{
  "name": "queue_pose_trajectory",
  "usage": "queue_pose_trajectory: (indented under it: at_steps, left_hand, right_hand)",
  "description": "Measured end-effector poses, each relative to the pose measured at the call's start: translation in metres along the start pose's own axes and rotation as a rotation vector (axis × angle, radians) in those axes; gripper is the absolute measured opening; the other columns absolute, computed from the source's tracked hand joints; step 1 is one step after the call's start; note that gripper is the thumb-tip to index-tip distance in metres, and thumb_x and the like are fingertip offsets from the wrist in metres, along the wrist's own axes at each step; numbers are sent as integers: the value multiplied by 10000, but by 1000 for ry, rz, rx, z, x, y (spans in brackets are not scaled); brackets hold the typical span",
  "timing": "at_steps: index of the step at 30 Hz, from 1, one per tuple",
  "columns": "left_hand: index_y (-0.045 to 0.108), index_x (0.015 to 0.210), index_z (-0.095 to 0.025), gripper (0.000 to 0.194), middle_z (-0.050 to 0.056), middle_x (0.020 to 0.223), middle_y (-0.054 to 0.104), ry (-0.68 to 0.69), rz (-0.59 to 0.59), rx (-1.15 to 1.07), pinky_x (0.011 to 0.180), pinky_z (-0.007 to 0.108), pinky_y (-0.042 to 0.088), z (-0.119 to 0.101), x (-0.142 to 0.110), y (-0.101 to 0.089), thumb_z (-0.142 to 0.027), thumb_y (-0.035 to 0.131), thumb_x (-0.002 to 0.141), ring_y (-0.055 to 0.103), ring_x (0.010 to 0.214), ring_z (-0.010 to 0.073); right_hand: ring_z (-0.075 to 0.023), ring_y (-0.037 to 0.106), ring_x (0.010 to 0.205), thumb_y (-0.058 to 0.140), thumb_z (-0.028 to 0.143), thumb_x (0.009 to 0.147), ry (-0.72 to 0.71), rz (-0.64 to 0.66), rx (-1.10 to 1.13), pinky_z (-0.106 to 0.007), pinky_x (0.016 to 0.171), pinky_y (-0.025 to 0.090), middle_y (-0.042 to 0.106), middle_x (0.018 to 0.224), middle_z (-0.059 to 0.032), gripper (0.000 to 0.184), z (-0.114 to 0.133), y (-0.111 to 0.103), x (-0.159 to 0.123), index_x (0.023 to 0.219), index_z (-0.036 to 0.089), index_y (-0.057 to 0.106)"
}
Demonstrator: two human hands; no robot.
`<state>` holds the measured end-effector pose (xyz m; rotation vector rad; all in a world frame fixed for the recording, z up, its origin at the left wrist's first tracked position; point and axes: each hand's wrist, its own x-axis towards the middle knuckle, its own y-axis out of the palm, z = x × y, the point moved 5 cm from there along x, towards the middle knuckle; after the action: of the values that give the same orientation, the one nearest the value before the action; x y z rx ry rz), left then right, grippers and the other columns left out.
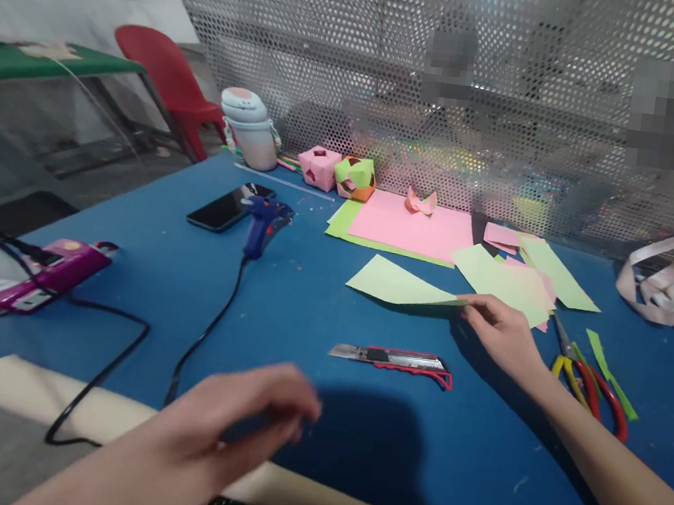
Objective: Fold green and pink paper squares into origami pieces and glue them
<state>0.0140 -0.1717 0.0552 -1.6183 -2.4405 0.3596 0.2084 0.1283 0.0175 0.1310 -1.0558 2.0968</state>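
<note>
My right hand point(502, 334) pinches the right edge of a pale green sheet of paper point(400, 285) between thumb and fingers. The sheet is slightly bent and tilted over the blue table. In the lower middle, my left hand point(242, 425) hovers above the near table edge, holding nothing, its fingers loosely curved with a gap to the thumb. Between the hands lies a red-edged utility knife point(401, 360), blade pointing left. Just beyond my right hand are more pale green sheets point(494, 276) over pink pieces. Red-and-yellow-handled scissors point(588, 386) lie partly behind my right forearm.
A blue glue gun point(263, 223) rests beside a phone point(229, 206); its cord runs toward me. A purple power strip point(45, 274) is at left. A bottle point(250, 131), folded paper shapes point(320, 167) and pink paper point(410, 227) line the back, before a perforated metal panel point(337, 48).
</note>
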Motion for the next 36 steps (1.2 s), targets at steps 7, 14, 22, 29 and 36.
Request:
queue_pose_trajectory:
  at_steps: [7, 14, 22, 29, 36]
  left_hand:
    - [664, 913, -194, 135, 14, 778, 671, 144, -104, 46, 660, 249, 475, -49, 118, 18, -207, 595, 798, 618, 662, 144]
    - [686, 933, -152, 276, 73, 1001, 673, 104, 33, -128, 845, 293, 453, -26, 220, 43, -180, 725, 661, 601, 927, 189]
    - [657, 734, -138, 167, 40, 663, 681, -51, 265, -353, 568, 247, 485, 16, 249, 86, -224, 756, 631, 630, 592, 155]
    - [610, 944, -136, 295, 63, 800, 718, -150, 155, -602, 646, 299, 542, 53, 251, 87, -249, 697, 687, 679, 663, 182]
    - [621, 964, -148, 291, 62, 848, 724, -164, 190, -704, 730, 335, 540, 60, 246, 87, -184, 709, 690, 688, 730, 201]
  right_hand:
    - [-181, 636, 889, 460, 235, 925, -138, -51, -5, -337, 784, 509, 682, 935, -53, 189, 25, -16, 6, 870, 204, 638]
    - [-188, 594, 892, 506, 148, 852, -293, -114, -30, -373, 797, 491, 634, 938, -59, 152, 43, -24, 34, 945, 210, 608]
    - [-176, 607, 912, 614, 248, 817, -77, -181, 257, -368, 806, 528, 600, 1184, -105, 384, 10, -28, 67, 1196, 223, 555]
    - [-167, 682, 794, 584, 351, 852, 120, -128, 403, -307, 657, 579, 707, 954, -98, 325, -33, 20, 78, 1119, 169, 554]
    - [-176, 680, 765, 574, 320, 857, 124, -99, 274, -336, 688, 576, 717, 861, -51, 175, -25, 36, 61, 946, 187, 646]
